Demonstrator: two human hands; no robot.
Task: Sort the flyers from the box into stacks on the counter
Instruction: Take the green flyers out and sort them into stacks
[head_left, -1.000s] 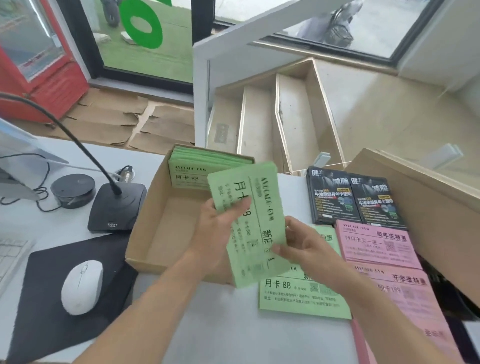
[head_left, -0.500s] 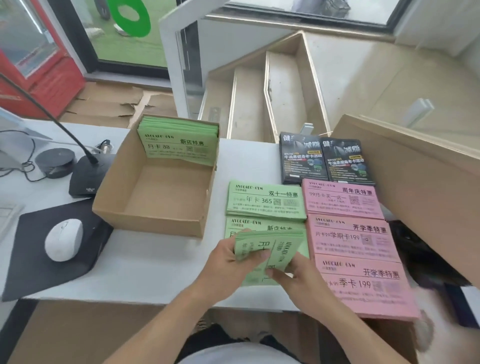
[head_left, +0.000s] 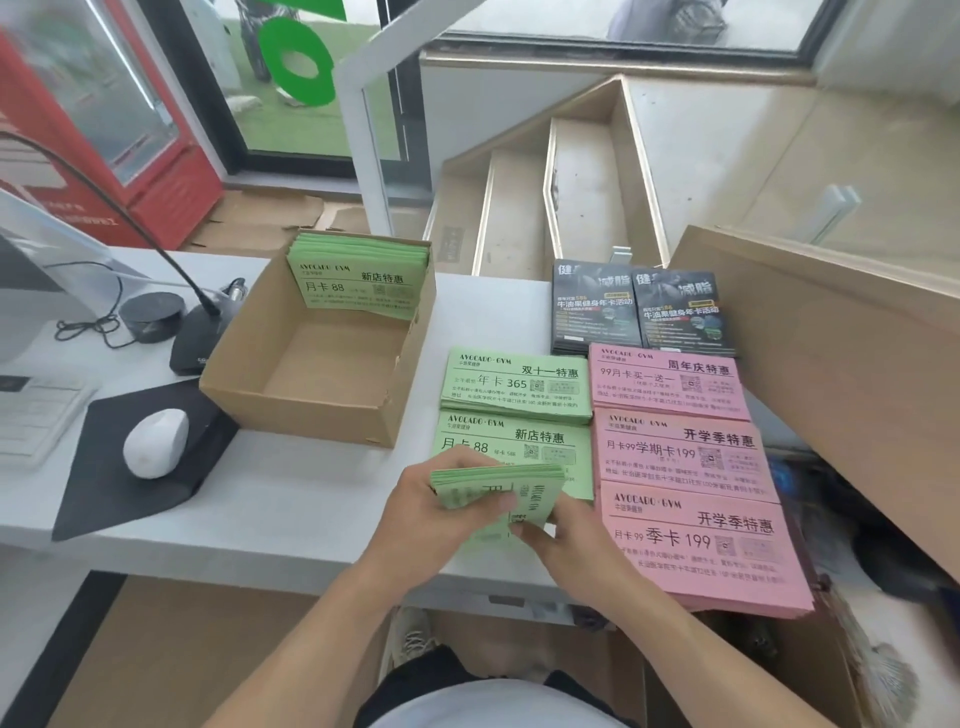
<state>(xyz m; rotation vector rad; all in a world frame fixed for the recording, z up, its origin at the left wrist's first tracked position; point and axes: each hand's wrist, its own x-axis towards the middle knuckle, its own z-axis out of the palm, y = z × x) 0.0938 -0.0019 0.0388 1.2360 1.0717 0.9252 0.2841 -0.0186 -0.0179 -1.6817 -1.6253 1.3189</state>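
Note:
My left hand (head_left: 439, 501) and my right hand (head_left: 569, 540) both grip a wad of green flyers (head_left: 498, 486), held low over the near green stack (head_left: 524, 447) on the white counter (head_left: 291, 512). A second green stack (head_left: 514, 384) lies just behind it. To the right lie three pink stacks (head_left: 670, 382), (head_left: 685, 452), (head_left: 701, 545), with two black flyer stacks (head_left: 592, 306), (head_left: 680, 312) behind them. The open cardboard box (head_left: 311, 410) stands to the left, with more green flyers (head_left: 358, 278) leaning against its far wall.
A white mouse (head_left: 156, 441) on a black pad (head_left: 124, 478), a desk microphone base (head_left: 200, 338), a round black puck (head_left: 150, 317) and a keyboard (head_left: 36, 415) fill the counter's left. A large cardboard flap (head_left: 831, 353) slants at the right. Stairs drop beyond the counter.
Both hands brought the green wad down from near the box to the near green stack. The camera tilted down and the sorted stacks came fully into sight.

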